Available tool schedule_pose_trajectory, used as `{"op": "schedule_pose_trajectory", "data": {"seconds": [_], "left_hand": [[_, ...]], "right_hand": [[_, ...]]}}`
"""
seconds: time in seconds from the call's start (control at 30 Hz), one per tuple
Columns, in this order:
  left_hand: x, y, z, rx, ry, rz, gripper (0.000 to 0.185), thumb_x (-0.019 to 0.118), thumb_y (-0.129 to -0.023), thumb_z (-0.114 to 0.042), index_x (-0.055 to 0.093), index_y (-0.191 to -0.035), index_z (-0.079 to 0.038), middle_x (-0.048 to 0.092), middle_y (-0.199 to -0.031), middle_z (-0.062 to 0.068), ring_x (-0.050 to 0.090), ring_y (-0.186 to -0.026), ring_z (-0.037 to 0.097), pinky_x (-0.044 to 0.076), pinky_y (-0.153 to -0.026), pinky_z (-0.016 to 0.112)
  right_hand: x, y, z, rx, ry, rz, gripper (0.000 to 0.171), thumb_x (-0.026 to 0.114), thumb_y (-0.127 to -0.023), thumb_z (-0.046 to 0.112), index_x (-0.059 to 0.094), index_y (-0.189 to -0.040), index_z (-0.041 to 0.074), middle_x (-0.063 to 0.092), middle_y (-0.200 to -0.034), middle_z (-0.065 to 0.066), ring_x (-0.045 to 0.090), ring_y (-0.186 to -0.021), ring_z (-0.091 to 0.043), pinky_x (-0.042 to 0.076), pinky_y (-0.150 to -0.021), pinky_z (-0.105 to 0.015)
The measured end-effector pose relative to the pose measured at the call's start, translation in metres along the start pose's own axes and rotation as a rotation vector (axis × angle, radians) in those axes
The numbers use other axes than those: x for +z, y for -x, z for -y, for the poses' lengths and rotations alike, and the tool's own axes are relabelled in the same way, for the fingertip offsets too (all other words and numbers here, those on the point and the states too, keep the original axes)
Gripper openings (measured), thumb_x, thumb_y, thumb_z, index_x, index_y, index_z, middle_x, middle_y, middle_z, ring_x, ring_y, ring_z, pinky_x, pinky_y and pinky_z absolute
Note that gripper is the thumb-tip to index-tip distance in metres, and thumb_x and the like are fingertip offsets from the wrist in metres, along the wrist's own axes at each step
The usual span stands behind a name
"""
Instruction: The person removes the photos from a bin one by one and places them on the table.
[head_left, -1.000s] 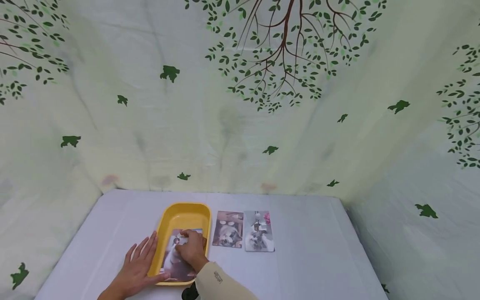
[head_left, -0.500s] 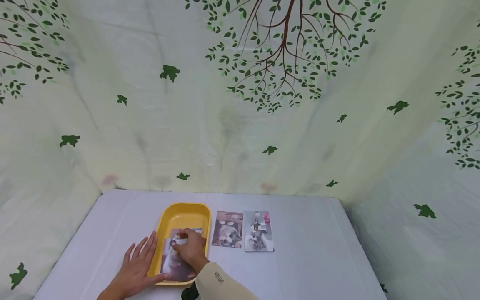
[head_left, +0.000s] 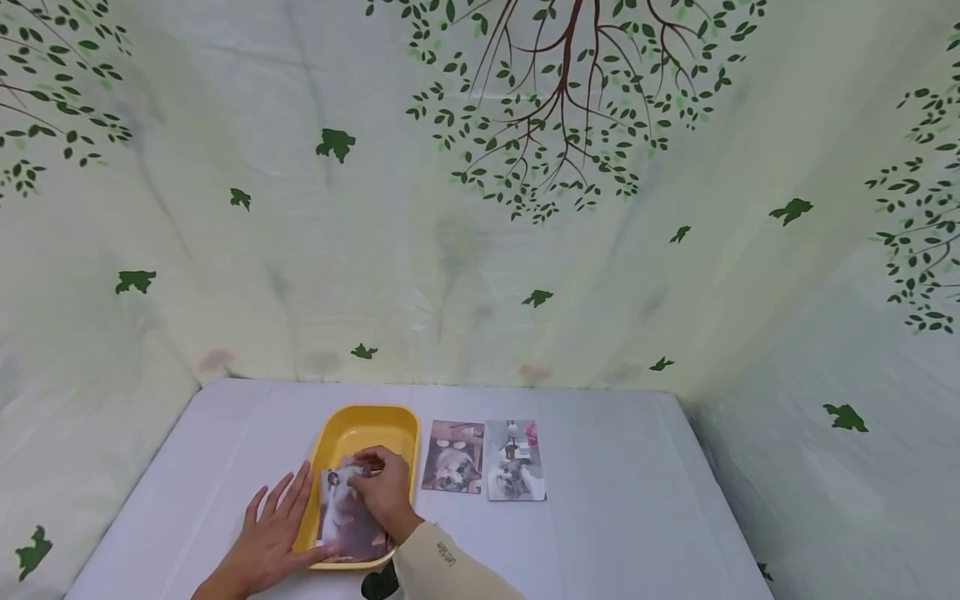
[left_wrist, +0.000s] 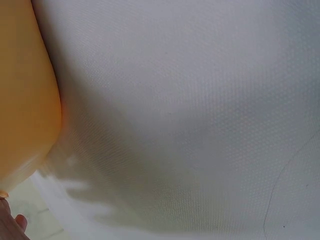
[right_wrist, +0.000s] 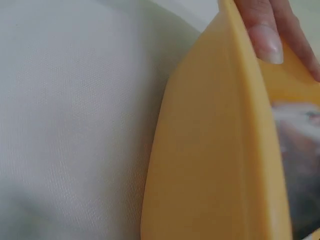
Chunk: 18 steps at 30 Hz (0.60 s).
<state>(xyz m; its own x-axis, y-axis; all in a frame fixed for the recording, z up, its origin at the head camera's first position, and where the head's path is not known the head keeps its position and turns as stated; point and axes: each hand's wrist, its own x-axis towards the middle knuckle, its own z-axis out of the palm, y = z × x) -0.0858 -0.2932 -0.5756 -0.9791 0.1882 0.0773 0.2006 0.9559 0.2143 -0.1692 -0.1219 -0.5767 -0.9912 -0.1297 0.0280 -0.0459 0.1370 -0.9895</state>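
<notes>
A yellow tray stands on the table, with photo cards lying in its near part. The top photo card shows a pale animal. My right hand reaches over the tray's right side, and its thumb and fingers pinch this card near its far edge. My left hand rests along the tray's left side, fingers straight and spread, thumb over the near rim. The left wrist view has the tray's outer wall. In the right wrist view, part of a photo card shows inside the tray wall.
To the right of the tray, two photo cards lie side by side: a brownish animal picture and a greyer one with a pink patch. The white table ends at a leaf-printed cloth backdrop.
The right hand's fingers have shifted slightly, and the top photo card's far edge has shifted with them. A bluish edge beside the hand no longer shows. My left hand keeps its place.
</notes>
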Motion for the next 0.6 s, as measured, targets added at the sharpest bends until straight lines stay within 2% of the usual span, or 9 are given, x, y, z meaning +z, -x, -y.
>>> {"op": "schedule_pose_trajectory", "data": {"seconds": [0.1, 0.23, 0.6], "left_hand": [[0.001, -0.001, 0.000, 0.000, 0.002, -0.009, 0.118, 0.061, -0.075, -0.072, 0.004, -0.155, -0.007, 0.010, -0.161, 0.007, 0.019, -0.136, 0.037, 0.012, -0.106, 0.062], [0.001, -0.002, -0.002, -0.006, 0.005, -0.005, 0.119, 0.061, -0.074, -0.072, 0.000, -0.155, -0.010, 0.009, -0.161, 0.007, 0.019, -0.137, 0.037, 0.012, -0.106, 0.062], [-0.001, -0.002, -0.002, -0.028, 0.014, 0.045, 0.119, 0.059, -0.076, -0.072, 0.001, -0.155, -0.005, 0.007, -0.161, 0.010, 0.018, -0.137, 0.040, 0.009, -0.106, 0.063]], "right_hand": [[-0.001, -0.001, 0.001, 0.008, -0.018, 0.006, 0.025, 0.075, -0.072, -0.005, 0.073, -0.090, 0.012, 0.065, -0.083, 0.011, 0.056, -0.075, 0.000, 0.048, -0.067, -0.019], [-0.002, 0.000, 0.003, 0.005, -0.049, 0.026, 0.020, 0.074, -0.076, -0.004, 0.074, -0.090, 0.011, 0.068, -0.084, 0.009, 0.058, -0.074, 0.000, 0.049, -0.065, -0.018], [-0.019, -0.007, 0.014, -0.056, 0.028, 0.071, 0.017, 0.073, -0.082, 0.003, 0.072, -0.095, 0.014, 0.066, -0.091, 0.011, 0.056, -0.081, 0.001, 0.047, -0.071, -0.018]]}}
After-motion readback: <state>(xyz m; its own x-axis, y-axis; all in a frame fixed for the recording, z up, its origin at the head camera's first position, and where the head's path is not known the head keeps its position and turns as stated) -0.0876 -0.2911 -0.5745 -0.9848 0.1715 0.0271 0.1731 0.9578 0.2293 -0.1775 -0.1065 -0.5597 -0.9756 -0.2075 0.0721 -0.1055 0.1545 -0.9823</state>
